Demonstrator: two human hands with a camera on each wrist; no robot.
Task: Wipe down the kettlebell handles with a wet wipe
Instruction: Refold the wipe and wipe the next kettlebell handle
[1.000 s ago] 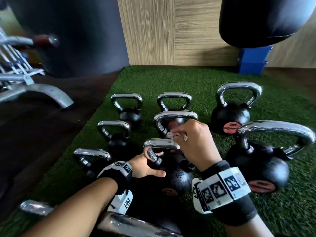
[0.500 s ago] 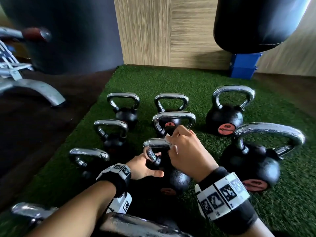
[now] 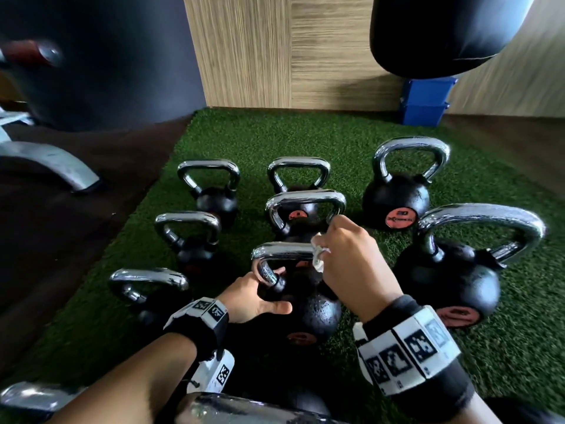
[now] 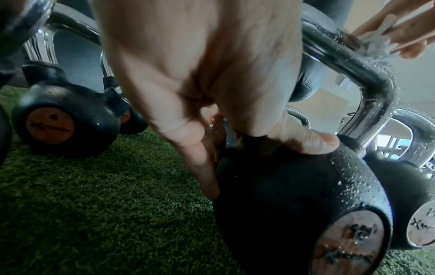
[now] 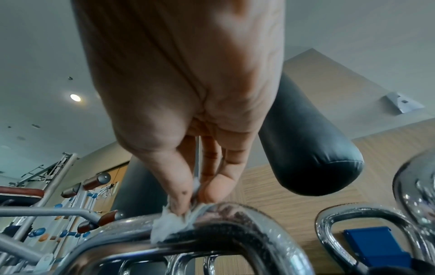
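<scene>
Several black kettlebells with chrome handles stand on green turf. The nearest middle kettlebell (image 3: 308,307) has a wet, beaded handle (image 3: 282,251). My left hand (image 3: 256,296) grips the base of its left handle post, thumb lying on the ball (image 4: 313,143). My right hand (image 3: 351,264) pinches a crumpled white wet wipe (image 3: 319,255) and presses it on the right end of the handle's top bar. In the right wrist view the wipe (image 5: 169,223) sits on the chrome bar (image 5: 212,240) under my thumb and fingertips.
A large kettlebell (image 3: 452,280) stands close on the right, and smaller ones (image 3: 189,240) stand left and behind. A black punching bag (image 3: 443,32) hangs above at the back right. A blue box (image 3: 423,101) sits by the wood wall. A bench frame (image 3: 52,163) is at the left.
My right hand with the wipe has slid along the top bar toward its right end. The left hand has kept its grip on the post. The head view has tilted slightly.
</scene>
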